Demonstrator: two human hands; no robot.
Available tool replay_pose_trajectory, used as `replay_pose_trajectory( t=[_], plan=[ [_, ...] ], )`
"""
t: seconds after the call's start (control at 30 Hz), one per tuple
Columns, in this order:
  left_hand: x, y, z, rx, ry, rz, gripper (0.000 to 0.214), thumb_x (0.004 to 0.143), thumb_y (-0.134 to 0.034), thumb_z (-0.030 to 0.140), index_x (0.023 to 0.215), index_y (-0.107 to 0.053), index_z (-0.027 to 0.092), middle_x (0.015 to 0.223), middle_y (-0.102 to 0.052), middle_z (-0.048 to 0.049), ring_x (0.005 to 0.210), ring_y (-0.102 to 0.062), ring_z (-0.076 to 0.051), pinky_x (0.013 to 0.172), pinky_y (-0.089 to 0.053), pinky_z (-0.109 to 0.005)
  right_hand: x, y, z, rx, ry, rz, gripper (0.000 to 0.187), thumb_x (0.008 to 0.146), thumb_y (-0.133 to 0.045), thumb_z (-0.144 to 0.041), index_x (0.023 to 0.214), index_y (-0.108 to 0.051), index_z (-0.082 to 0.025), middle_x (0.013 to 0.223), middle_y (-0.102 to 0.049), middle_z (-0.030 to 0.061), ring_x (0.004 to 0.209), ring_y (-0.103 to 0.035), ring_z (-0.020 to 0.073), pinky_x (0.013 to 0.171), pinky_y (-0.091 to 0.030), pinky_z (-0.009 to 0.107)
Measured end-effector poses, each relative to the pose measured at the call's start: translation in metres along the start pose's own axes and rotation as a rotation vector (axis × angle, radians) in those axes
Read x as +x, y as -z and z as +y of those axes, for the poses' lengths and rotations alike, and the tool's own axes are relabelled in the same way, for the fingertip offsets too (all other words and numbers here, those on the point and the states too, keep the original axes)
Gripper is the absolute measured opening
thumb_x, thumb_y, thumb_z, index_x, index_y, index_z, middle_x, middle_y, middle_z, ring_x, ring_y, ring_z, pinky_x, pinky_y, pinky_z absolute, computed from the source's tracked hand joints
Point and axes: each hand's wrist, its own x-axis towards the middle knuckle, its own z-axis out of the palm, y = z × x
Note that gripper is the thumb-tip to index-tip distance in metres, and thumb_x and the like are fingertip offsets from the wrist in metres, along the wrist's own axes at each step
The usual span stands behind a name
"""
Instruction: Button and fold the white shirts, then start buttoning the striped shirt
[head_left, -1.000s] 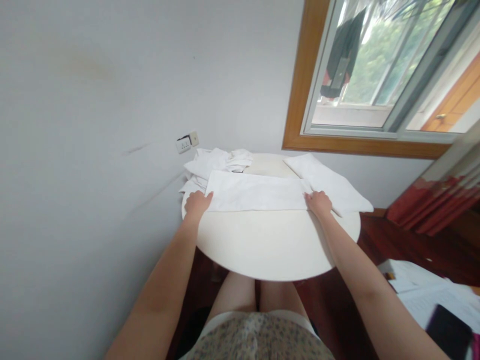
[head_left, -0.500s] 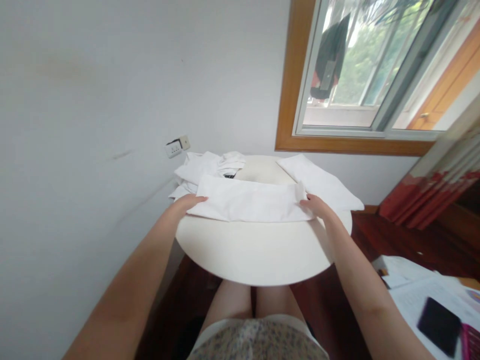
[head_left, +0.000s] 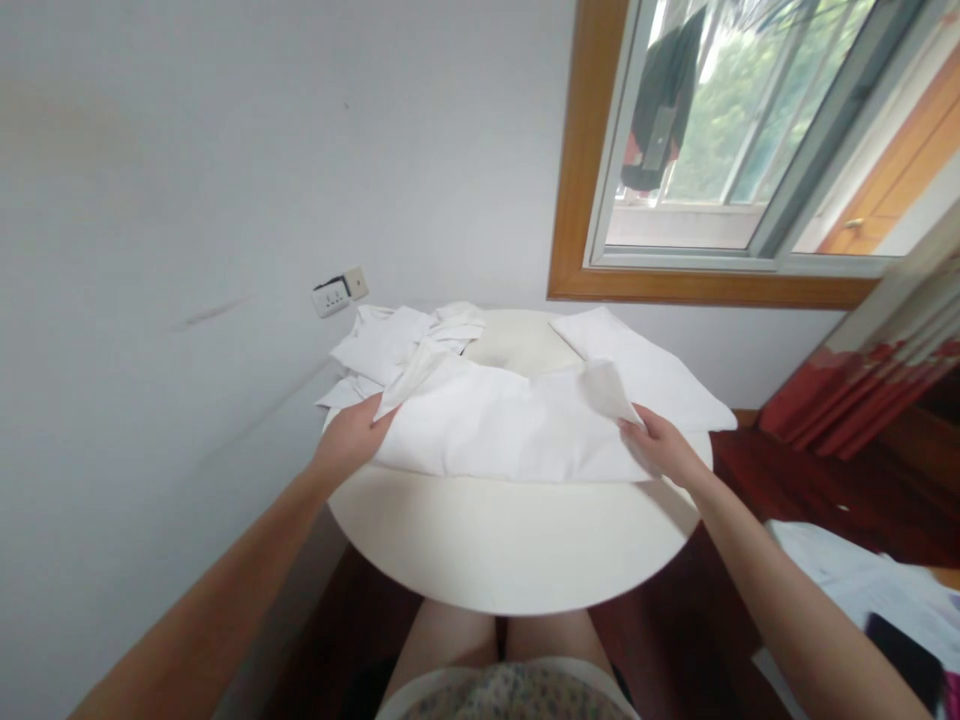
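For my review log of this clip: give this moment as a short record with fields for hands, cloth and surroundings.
left hand: fingers closed on the left end of the white cloth
right hand: fingers closed on its right end, corner lifted
white cloth: folded band across the round table
back left: crumpled pile of white cloths
back right: folded cloth lying flat
wall: socket, window

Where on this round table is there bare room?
The near half of the table, between the white cloth and the front rim, is bare. A small patch shows at the back between the crumpled pile and the folded cloth. The left hand and right hand hold the white cloth.
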Motion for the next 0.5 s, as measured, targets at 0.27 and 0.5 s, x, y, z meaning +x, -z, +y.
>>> replay_pose_trajectory(
  t=[0.27,0.5],
  plan=[
    [-0.018,0.01,0.049,-0.347,0.013,-0.252,0.045,0.079,-0.043,0.057,0.096,-0.068,0.023,0.102,-0.073,-0.0017,0.1,-0.065,-0.026,0.086,-0.05,-0.03,-0.082,0.074,0.016,0.131,-0.268,-0.058,0.047,0.072,-0.064,-0.059,0.112,-0.068,-0.034,0.091,-0.072,0.0124,0.069,-0.067,0.0251,0.054,-0.053,0.035],
    [0.011,0.022,0.096,-0.834,0.121,-0.803,0.047,0.065,-0.066,0.051,0.103,-0.068,0.023,0.102,-0.074,-0.0041,0.094,-0.068,-0.026,0.073,-0.055,-0.031,-0.117,0.137,0.0,0.164,-0.369,0.145,0.043,0.065,-0.069,-0.059,0.094,-0.074,-0.028,0.074,-0.073,0.0123,0.05,-0.065,0.0307,0.033,-0.049,0.038]
  ],
)
